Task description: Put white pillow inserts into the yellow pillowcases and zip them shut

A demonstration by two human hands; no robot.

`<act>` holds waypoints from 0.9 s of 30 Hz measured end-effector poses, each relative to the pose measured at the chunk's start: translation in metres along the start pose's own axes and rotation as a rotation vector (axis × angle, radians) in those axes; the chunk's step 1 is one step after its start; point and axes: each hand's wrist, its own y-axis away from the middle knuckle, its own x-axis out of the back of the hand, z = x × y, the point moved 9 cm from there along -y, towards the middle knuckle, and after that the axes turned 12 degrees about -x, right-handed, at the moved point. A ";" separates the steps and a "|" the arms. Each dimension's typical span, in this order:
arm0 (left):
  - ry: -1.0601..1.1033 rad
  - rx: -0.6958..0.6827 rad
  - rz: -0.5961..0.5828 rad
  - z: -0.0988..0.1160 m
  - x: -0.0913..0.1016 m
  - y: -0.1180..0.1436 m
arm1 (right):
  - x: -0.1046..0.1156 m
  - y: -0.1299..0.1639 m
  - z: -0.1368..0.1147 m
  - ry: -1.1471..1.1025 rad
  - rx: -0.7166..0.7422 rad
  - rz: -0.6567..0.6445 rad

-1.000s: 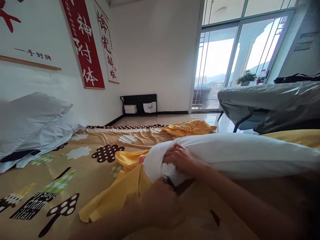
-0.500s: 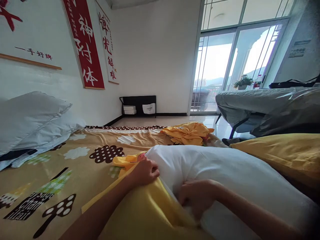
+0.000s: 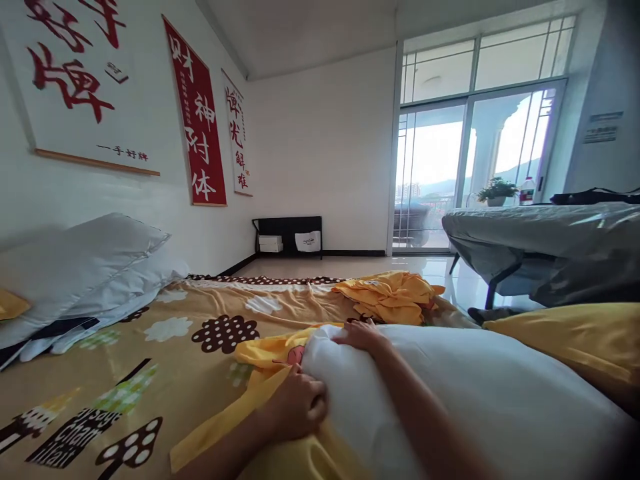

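Note:
A white pillow (image 3: 475, 393) lies across the bed in front of me. A yellow pillowcase (image 3: 260, 413) is bunched around its near-left end. My left hand (image 3: 299, 407) is closed on the pillowcase edge, pressed against the pillow's side. On the pillow's far top corner rests my right hand (image 3: 361, 335), fingers curled over the white fabric, forearm lying along the pillow.
The bed has a tan patterned blanket (image 3: 165, 340). White pillows (image 3: 80, 273) lean at the wall on the left. A crumpled yellow cloth (image 3: 390, 297) lies further off, a yellow pillow (image 3: 570, 340) to the right. A plastic-covered table (image 3: 540, 240) stands beyond, by a glass door (image 3: 425, 173).
My right hand moved from the pillow's underside up to its far top corner. My left hand slid lower along the pillowcase edge. The view tilted upward.

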 end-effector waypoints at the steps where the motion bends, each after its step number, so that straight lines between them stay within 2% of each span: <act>1: 0.059 0.014 0.018 -0.005 0.003 -0.002 | -0.009 0.000 0.002 0.023 -0.001 -0.013; 3: 0.120 0.074 0.114 -0.018 0.019 -0.009 | -0.017 0.000 0.005 0.049 0.021 -0.032; 5: 0.037 0.186 0.256 -0.036 0.043 -0.017 | -0.016 0.004 0.005 0.061 0.051 -0.041; 6: -0.050 0.256 0.288 -0.044 0.052 -0.021 | -0.014 0.007 0.004 0.065 0.063 -0.034; 7: -0.137 0.322 0.277 -0.053 0.058 -0.025 | -0.011 0.012 0.002 0.069 0.072 -0.019; 9: -0.242 0.409 0.157 -0.068 0.059 -0.035 | -0.004 0.024 -0.003 0.076 0.082 0.024; 12: -0.256 0.435 0.014 -0.084 0.052 -0.046 | 0.005 0.043 -0.012 0.082 0.086 0.078; 16: -0.277 0.467 0.009 -0.092 0.057 -0.060 | 0.015 0.063 -0.020 0.065 0.113 0.119; 19: -0.288 0.492 0.073 -0.090 0.070 -0.072 | 0.021 0.075 -0.027 0.065 0.138 0.142; 22: -0.254 0.505 0.158 -0.077 0.083 -0.084 | 0.022 0.088 -0.041 0.096 0.165 0.167; 24: -0.228 0.490 0.215 -0.060 0.092 -0.093 | 0.021 0.096 -0.056 0.095 0.204 0.182; 27: -0.212 0.411 0.276 -0.024 0.104 -0.105 | 0.019 0.098 -0.077 0.031 0.256 0.201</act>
